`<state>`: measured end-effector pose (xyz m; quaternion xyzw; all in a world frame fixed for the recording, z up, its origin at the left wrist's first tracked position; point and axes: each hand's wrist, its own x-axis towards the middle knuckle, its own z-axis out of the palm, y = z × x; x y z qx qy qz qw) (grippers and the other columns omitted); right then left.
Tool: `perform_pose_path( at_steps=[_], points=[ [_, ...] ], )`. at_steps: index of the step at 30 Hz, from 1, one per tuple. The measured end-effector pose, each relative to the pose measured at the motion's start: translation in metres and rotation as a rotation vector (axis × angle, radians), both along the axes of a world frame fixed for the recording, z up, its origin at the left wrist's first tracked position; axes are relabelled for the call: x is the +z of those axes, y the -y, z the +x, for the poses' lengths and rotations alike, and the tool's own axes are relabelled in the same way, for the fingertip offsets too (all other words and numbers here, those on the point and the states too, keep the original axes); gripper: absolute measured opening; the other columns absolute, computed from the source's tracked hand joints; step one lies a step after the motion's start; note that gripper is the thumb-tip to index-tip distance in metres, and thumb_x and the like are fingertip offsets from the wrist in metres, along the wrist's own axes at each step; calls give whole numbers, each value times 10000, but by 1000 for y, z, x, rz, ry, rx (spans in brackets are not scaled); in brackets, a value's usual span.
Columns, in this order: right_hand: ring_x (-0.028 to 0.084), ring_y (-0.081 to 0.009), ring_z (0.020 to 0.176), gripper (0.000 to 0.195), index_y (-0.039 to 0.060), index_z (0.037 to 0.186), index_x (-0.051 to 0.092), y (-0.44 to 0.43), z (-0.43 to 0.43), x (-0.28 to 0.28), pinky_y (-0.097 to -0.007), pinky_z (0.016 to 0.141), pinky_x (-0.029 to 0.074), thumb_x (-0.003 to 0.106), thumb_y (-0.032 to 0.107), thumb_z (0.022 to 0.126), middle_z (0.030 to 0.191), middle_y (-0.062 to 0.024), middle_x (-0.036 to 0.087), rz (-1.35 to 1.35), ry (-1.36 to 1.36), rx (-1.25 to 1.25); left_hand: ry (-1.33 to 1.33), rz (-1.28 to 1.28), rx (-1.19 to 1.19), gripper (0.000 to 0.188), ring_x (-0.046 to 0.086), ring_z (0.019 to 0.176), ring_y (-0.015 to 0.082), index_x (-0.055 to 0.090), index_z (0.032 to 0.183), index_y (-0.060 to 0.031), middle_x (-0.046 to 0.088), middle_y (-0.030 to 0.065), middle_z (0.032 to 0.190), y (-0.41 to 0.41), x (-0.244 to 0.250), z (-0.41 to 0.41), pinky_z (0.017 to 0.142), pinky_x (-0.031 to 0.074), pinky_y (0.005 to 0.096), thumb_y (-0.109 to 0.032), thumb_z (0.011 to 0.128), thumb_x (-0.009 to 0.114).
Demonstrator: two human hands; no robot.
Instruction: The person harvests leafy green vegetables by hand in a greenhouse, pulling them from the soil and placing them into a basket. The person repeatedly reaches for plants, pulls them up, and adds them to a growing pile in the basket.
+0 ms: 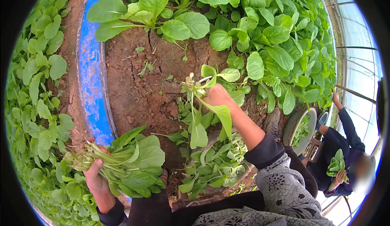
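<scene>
My left hand [99,171] is closed around a thick bunch of leafy green plants [137,162] at the lower left, its pale stems and roots pointing left and its leaves right. Near the middle, my right hand [218,96] grips a smaller clump of uprooted leafy greens [196,89] by the stems, with roots towards the upper left and some leaves hanging down. Bare cracked soil [137,70] lies to the left of my right hand. Below it, more leafy greens [213,162] lie heaped between my legs, in what looks like a container partly hidden by leaves.
A blue strip [94,73] edges the bed on the left, with growing greens [39,104] beyond it. Dense plants [280,43] fill the upper right. At the right, a co-worker [344,153] holds greens beside a round basin [304,131] containing leaves.
</scene>
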<state>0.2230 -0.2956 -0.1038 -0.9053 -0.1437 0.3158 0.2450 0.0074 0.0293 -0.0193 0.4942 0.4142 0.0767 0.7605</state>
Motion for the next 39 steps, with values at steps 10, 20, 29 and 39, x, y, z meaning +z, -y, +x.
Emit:
perform_pose_path(
  at_steps=[10,20,29,39],
  points=[
    [638,-250,1077,294,115,1018,718,-26,104,-58,-424,830,508,711,144,725,1067,-43,693,-855,168,474,-14,-101,-26,692,589,894,247,390,1324,3,563,177,1080,-2,2,5,795,523,336,-27,689,662],
    [597,-264,1043,193,144,981,732,4,151,-44,-545,893,381,629,222,838,1030,-87,684,-1113,456,698,-1,-104,6,720,592,925,270,389,1325,-51,471,203,1267,2,-5,7,757,564,378,-3,660,663],
    [552,-358,1137,249,115,1026,732,8,162,-62,-480,1025,323,598,233,854,1161,-166,639,-1026,366,738,-12,-71,-72,729,593,905,257,400,1315,-19,514,191,1191,11,-2,21,749,563,362,-36,643,681],
    [600,-261,1086,214,163,1026,732,2,128,-45,-490,931,396,605,192,857,1051,-61,691,-1099,521,972,-70,-63,-100,733,598,893,247,405,1297,28,587,167,938,17,6,26,767,550,339,-63,635,707]
  ],
)
